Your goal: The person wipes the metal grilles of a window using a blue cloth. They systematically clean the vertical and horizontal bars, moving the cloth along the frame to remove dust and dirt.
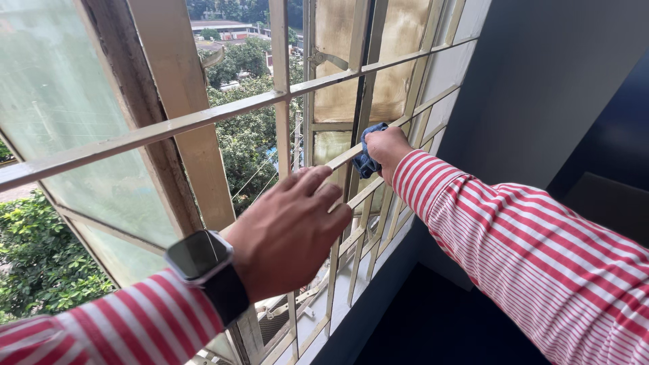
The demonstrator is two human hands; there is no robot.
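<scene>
My right hand has a closed grip on a bunched blue cloth, pressed against a cream window grille bar. My left hand, wearing a black smartwatch, lies open with fingers spread on a lower bar, holding nothing.
</scene>
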